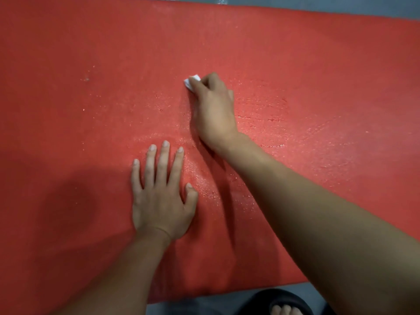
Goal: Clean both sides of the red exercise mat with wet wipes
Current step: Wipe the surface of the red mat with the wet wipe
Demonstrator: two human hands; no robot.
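While gripped — wipe (192, 81) under right hand (213, 110)

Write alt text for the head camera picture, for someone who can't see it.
A person's right hand grips a white wet wipe against a red exercise mat lying on a grey floor, while the left hand rests flat on the mat, fingers spread. The mat glistens wet around the hands; a black sandal shows at the bottom edge.
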